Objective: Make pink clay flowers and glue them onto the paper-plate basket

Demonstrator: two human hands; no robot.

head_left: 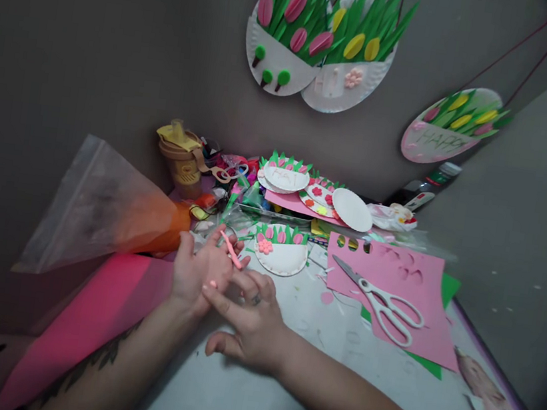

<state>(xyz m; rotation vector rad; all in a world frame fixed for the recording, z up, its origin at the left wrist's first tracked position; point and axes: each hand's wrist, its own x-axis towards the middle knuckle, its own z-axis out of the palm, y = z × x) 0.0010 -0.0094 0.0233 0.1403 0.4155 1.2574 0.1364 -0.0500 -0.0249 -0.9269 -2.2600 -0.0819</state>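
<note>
My left hand (198, 269) is held palm up with its fingers stretched out. A thin roll of pink modelling clay (230, 250) lies across its fingers. On the palm sits a small pink clay ball (213, 284), with the index fingertip of my right hand (258, 321) at it. The right hand's thumb and index finger are spread, and its other fingers reach over the left hand. Just beyond the hands lies a cut paper plate (286, 259) with green paper grass, pink paper tulips and a pink clay flower.
White scissors (384, 304) lie on punched pink paper (438, 334) at the right. A clear bag (96, 208) with orange content stands left. Behind are a brown cup (182, 169), more decorated plates (284, 178) and a dark bottle (424, 188). Plate baskets (281, 71) hang on the wall.
</note>
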